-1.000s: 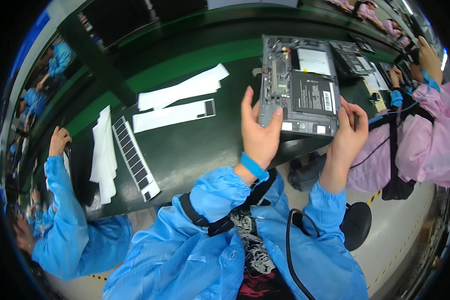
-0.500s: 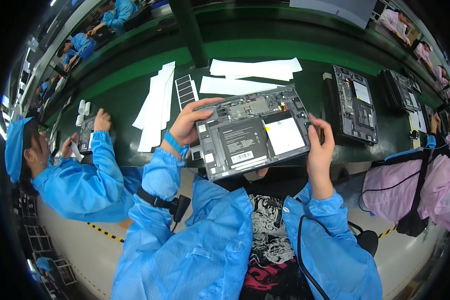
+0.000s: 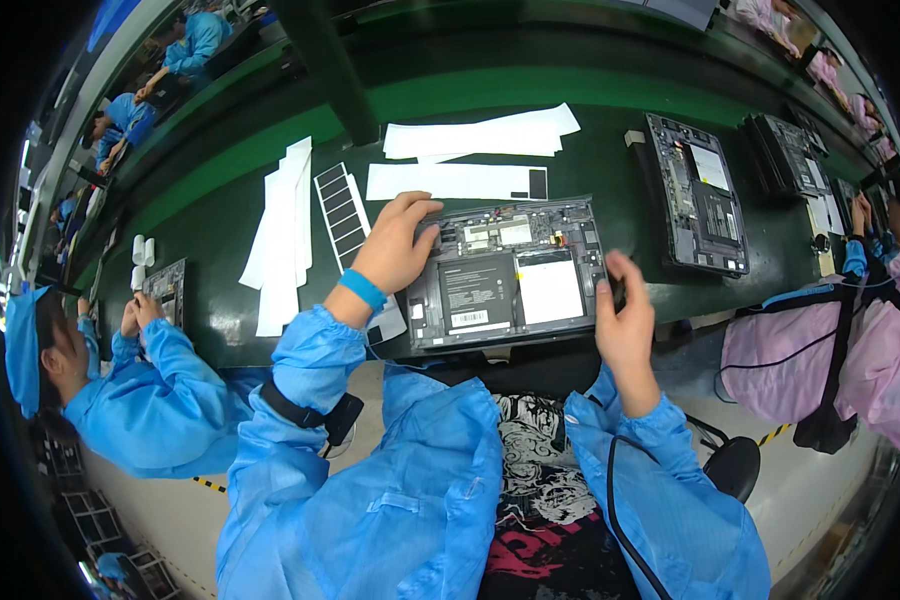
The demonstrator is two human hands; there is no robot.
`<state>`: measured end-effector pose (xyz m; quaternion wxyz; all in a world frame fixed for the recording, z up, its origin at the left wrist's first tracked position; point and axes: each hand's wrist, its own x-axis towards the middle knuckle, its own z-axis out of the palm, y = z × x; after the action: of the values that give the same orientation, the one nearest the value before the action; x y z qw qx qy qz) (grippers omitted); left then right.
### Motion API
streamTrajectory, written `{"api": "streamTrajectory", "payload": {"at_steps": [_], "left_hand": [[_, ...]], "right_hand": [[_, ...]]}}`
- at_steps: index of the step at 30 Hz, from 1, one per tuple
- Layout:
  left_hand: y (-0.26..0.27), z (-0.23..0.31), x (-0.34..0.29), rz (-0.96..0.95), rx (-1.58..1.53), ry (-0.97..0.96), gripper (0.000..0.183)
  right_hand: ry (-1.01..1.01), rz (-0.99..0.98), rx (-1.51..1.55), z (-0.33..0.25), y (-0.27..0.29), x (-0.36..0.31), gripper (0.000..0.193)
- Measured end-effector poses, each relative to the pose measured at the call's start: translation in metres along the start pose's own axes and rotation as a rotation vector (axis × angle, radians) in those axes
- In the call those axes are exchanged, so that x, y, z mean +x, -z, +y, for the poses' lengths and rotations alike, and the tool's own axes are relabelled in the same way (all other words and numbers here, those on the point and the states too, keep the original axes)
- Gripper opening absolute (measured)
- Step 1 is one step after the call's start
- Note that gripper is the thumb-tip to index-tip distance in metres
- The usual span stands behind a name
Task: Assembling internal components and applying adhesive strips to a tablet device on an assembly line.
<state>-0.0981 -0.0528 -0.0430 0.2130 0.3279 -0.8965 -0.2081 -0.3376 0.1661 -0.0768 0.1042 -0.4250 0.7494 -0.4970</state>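
An opened laptop base [image 3: 515, 268] with its inner side up lies roughly level at the bench's near edge in front of me. Its circuit boards are toward the back; a black battery pack [image 3: 476, 294] and a white rectangular part [image 3: 552, 290] sit nearer me. My left hand [image 3: 398, 246], with a blue wrist strap, grips the far left corner, thumb on top and fingers over the back edge. At the right edge is my right hand [image 3: 626, 312], its fingers apart and its thumb tip close to the side; whether it touches is unclear.
White paper strips [image 3: 282, 240] lie left, more strips [image 3: 470, 135] behind. A sheet of black labels [image 3: 342, 215] is beside my left hand. Another laptop base [image 3: 700, 195] rests right, with stacked units [image 3: 785, 155] beyond. A blue-sleeved co-worker [image 3: 155, 390] sits left, a pink-clad person [image 3: 800, 350] right.
The laptop base has gone from tilted and raised to lying flatter on the bench. My right hand has loosened at its edge. The left co-worker's hands have come together.
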Motion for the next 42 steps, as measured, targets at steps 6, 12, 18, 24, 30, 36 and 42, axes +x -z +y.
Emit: {"api": "streamTrajectory", "payload": {"at_steps": [6,12,18,24,30,36,42], "left_hand": [[-0.01,0.019,0.057,-0.339,0.072,-0.187,0.054],[-0.042,0.026,0.073,-0.47,0.227,-0.019,0.065],[-0.049,0.036,0.074,-0.43,0.331,-0.022,0.073],[-0.049,0.034,0.078,-0.472,0.303,0.017,0.085],[-0.045,0.038,0.078,-0.479,0.319,0.017,0.078],[-0.047,0.036,0.078,-0.461,0.312,0.002,0.079],[-0.047,0.038,0.077,-0.46,0.304,0.021,0.08]], "right_hand": [[-0.091,-0.295,0.58,-0.011,0.029,0.083,0.033],[-0.038,-0.319,0.336,-0.034,-0.036,0.152,0.048],[-0.082,-0.468,0.43,-0.004,-0.065,0.183,0.029],[-0.136,-0.425,0.325,0.004,-0.068,0.185,0.02],[-0.148,-0.411,0.346,0.0,-0.071,0.182,0.019],[-0.13,-0.407,0.329,-0.001,-0.073,0.179,0.021],[-0.084,-0.392,0.429,0.0,-0.074,0.176,0.022]]}}
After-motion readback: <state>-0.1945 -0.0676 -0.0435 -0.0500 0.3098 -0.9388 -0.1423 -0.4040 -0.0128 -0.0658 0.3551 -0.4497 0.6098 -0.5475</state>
